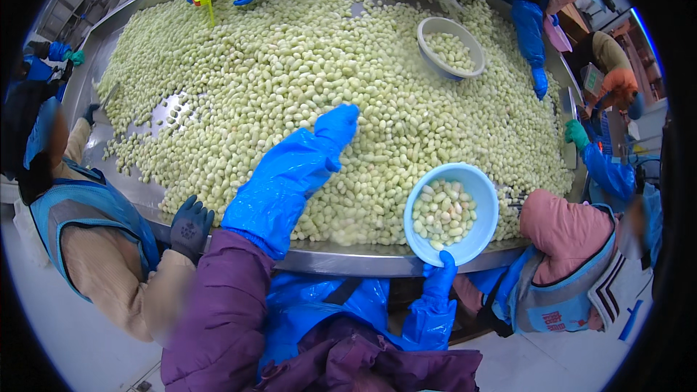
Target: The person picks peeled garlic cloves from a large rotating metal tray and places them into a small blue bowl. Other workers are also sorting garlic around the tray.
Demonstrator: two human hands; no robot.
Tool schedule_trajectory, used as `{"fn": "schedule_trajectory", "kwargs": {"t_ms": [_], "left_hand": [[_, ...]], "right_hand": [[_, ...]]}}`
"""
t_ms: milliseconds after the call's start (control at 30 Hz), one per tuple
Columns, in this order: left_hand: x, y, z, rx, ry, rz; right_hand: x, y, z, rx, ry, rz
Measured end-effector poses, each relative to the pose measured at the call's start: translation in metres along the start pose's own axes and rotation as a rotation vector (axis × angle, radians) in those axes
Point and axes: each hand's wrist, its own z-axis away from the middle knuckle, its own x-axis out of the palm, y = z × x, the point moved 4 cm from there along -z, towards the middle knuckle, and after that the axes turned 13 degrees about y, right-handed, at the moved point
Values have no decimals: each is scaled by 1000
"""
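Note:
My left hand (338, 124), in a blue glove and a long blue plastic sleeve, reaches out over a deep spread of pale green oval fruits (305, 73) that look like grapes. Its fingers are bent down at the fruits, and their tips are hidden, so whether they hold one is not visible. My right hand (439, 279), gloved in blue too, grips the near rim of a light blue plastic bowl (486, 196). Pale fruits (444, 212), some whitish, lie in that bowl, which is above the near edge of the steel sorting table (348, 262).
Co-workers stand around the table, one close on my left (103, 239) and one on my right (566, 261). Gloved hands work across from me, one holding a yellow tool (208, 0). A pale-rimmed bowl (479, 57) of fruits rests at the far right.

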Motion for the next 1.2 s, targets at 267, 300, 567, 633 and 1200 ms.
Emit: {"fn": "schedule_trajectory", "kwargs": {"t_ms": [267,300,567,633,1200], "left_hand": [[57,25,-14,170,-271,-186],[60,21,-12,168,-289,-210],[70,11,-4,153,-373,-258],[70,10,-2,151,-391,-259],[-11,145,21,-8,-206,598]], "right_hand": [[0,-2,1,-7,1,-15],[0,-2,0,-5,-5,-10],[3,-3,6,-10,7,-7],[5,-4,10,-15,-33,-12],[2,-1,4,3,22,18]]}}
